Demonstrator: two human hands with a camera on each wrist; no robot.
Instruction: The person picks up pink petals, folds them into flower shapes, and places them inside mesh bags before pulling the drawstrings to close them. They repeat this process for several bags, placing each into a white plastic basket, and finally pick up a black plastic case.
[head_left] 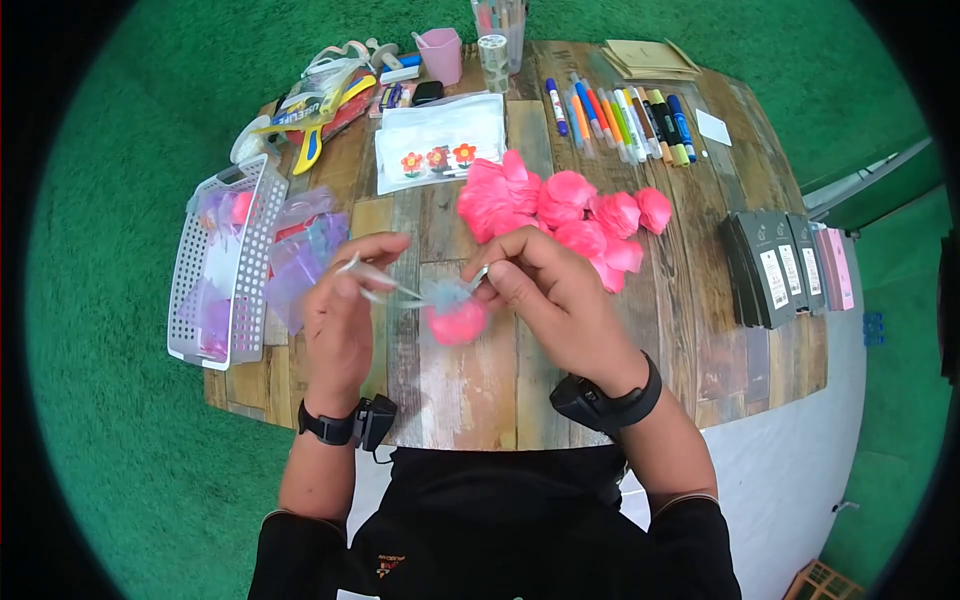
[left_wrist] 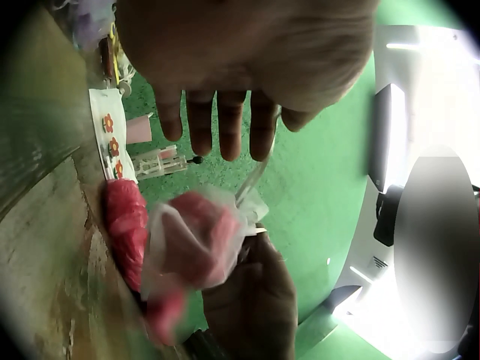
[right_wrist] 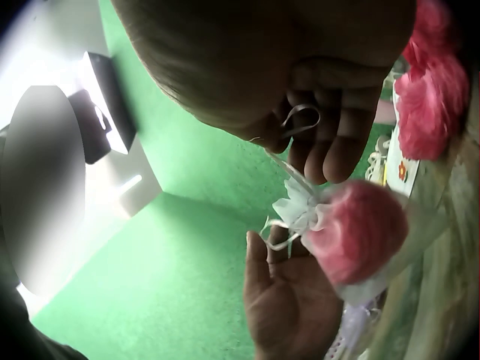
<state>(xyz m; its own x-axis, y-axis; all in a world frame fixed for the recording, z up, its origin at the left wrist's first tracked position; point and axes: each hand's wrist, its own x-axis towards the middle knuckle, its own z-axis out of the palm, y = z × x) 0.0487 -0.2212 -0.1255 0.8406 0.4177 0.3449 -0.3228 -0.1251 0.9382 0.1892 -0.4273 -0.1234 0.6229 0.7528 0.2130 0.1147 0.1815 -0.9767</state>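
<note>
A sheer white organza drawstring pouch (right_wrist: 300,210) with a bright pink petal bundle (right_wrist: 360,232) inside hangs between my hands, above the table. Its gathered neck is drawn narrow. My right hand (head_left: 560,300) pinches the white ribbon (right_wrist: 304,112) between thumb and forefinger, close to the neck; a small loop sticks out. On the other side my left hand (head_left: 338,320) has another ribbon strand running to its thumb and forefinger, while its other fingers (left_wrist: 199,124) stay fairly straight. The pouch looks blurred in the head view.
Pink petal bundles (head_left: 565,200) lie just beyond my hands. A white basket (head_left: 255,260) stands left beside purple organza bags (head_left: 305,255). Behind are a flower-printed white pouch (head_left: 440,125), markers (head_left: 620,120), and a pink cup (head_left: 440,57). Black boxes (head_left: 765,270) stand right.
</note>
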